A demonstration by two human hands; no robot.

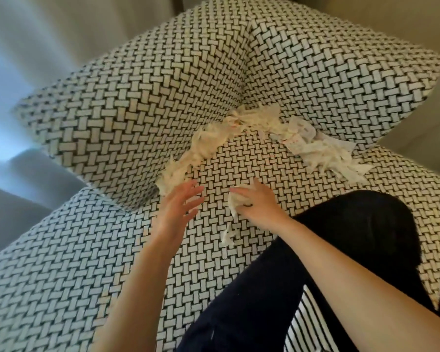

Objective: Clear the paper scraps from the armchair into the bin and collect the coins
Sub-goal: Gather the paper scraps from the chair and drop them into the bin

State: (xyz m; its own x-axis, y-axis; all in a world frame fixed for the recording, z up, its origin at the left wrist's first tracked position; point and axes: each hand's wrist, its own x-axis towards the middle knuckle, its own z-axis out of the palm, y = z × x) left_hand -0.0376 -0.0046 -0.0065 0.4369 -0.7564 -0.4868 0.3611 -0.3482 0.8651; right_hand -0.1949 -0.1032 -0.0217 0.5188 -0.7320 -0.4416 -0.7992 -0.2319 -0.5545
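Your right hand [259,207] was closed around a wad of scraps [235,203], with one torn strip trailing from it down toward the seat cushion [239,161]. Your left hand [178,209] was spread with fingers straight, holding nothing, its fingertips just short of the nearest paper. The loose paper scraps [201,146] lay in the seams of the armchair [137,97]. One band ran along the left seam between cushion and arm, up to the back corner. A second heap [323,151] lay along the right seam. Your knee [353,224], in dark cloth, rested on the front of the cushion.

Risks. The trailing strip could have torn off or slipped from the wad when you lifted it, since only its upper end was held. Scraps raked with a flat hand could have been pushed deeper into the seam instead of out of it. Your knee's weight was likely tilting the cushion, which could have let loose pieces, and any coin among them, slide into the gap.

Containers. No bin appeared in the view, so its place and contents could not be told; the only holder of scraps was your right hand. No coins were visible. The frame was soft, and they may have lain under the paper or down in the seams.
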